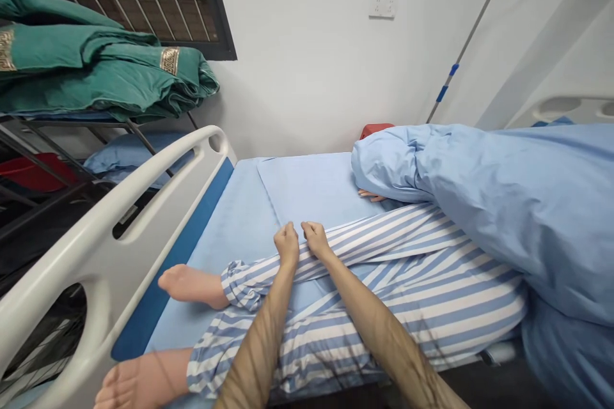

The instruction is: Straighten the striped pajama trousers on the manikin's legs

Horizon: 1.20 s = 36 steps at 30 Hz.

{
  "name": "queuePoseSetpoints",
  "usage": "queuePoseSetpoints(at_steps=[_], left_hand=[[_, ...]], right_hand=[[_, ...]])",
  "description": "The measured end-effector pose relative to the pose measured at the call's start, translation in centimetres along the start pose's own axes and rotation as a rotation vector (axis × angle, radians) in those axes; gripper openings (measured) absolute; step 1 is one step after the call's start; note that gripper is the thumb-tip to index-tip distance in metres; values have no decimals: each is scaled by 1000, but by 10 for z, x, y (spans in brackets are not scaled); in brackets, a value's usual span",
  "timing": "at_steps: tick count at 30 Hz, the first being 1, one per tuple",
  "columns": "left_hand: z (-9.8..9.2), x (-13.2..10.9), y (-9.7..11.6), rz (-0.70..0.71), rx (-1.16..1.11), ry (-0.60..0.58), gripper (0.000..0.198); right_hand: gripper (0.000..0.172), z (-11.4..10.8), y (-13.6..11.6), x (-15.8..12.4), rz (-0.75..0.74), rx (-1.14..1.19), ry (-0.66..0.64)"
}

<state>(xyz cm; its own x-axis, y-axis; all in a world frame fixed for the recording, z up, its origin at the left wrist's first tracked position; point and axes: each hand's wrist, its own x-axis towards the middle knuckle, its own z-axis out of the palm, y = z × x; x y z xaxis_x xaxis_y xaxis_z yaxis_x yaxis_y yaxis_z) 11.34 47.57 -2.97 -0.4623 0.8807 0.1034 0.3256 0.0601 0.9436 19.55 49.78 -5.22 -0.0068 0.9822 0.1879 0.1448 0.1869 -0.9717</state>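
A figure that looks like a care manikin lies on a blue bed sheet (235, 223), dressed in blue-and-white striped pyjama trousers (384, 307). My left hand (286, 244) and my right hand (316, 238) sit side by side, fingers curled onto the upper trouser leg. Two smooth bare feet stick out at the left, the upper foot (189, 285) and the lower foot (139, 386). A pale blue quilt (508, 217) covers the body's upper part. A small hand (370, 195) shows under the quilt's edge.
A white bed side rail (110, 249) runs along the left. Beyond it stands a metal rack with folded green cloth (96, 57) and a blue pillow (139, 160). An IV pole (460, 38), a wall socket (382, 7) and a red object (375, 130) are behind the bed.
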Motion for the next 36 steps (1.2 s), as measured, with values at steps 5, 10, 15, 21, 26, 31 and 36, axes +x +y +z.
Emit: queuePoseSetpoints(at_steps=[5, 10, 15, 21, 26, 31, 36], left_hand=[[6, -13, -10, 76, 270, -97, 39], [3, -10, -9, 86, 270, -117, 40], [7, -11, -16, 93, 237, -74, 41], [0, -4, 5, 85, 97, -53, 39], [10, -2, 33, 89, -111, -12, 40], [28, -14, 11, 105, 172, -105, 39], [31, -15, -2, 121, 244, -159, 38]], right_hand=[[39, 1, -9, 1, 8, -70, 14], [42, -15, -40, 3, -177, -264, -97], [43, -28, -23, -2, -111, -255, -58], [43, -29, 2, 1, -47, -141, -7], [43, -31, 5, 7, 4, -33, 16], [41, -28, 1, 4, 27, -46, 46], [41, -37, -20, 6, -75, -304, -27]])
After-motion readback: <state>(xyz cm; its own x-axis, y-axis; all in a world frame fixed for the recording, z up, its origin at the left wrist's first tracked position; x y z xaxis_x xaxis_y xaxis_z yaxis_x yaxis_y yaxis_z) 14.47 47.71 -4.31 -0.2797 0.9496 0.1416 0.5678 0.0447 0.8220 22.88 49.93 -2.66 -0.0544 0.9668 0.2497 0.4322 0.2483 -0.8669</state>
